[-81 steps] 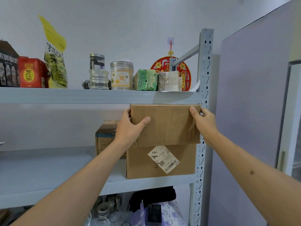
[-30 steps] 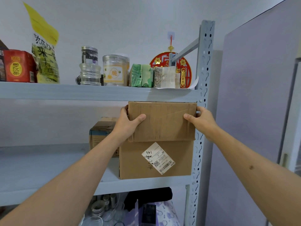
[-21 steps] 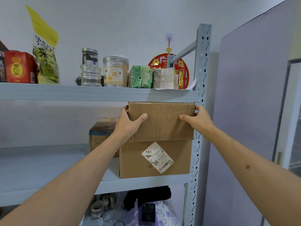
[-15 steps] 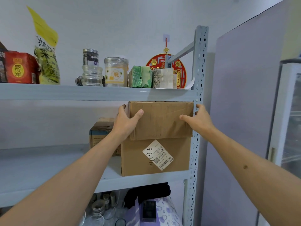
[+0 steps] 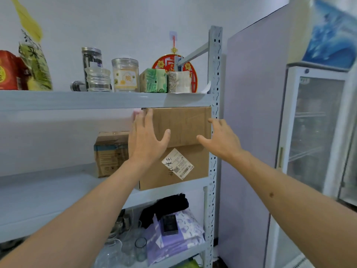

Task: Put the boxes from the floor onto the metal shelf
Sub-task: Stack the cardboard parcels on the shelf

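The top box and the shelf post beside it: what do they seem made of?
Top box: plain brown corrugated cardboard, matte, by its creased, dull face. Shelf post: apparently metal painted pale grey, slightly glossy, with punched slots along its length.

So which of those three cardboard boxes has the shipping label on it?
The bottom box of the stack, at the shelf's right end. The box on top and the one behind show none.

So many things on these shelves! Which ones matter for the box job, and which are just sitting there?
Part of the job:
- upper cardboard box
- labelled box beneath it
- third box behind
- metal shelf
- left hand, right hand

Just sitting there:
- jars
- red ornament
- glass-door fridge
- purple bag
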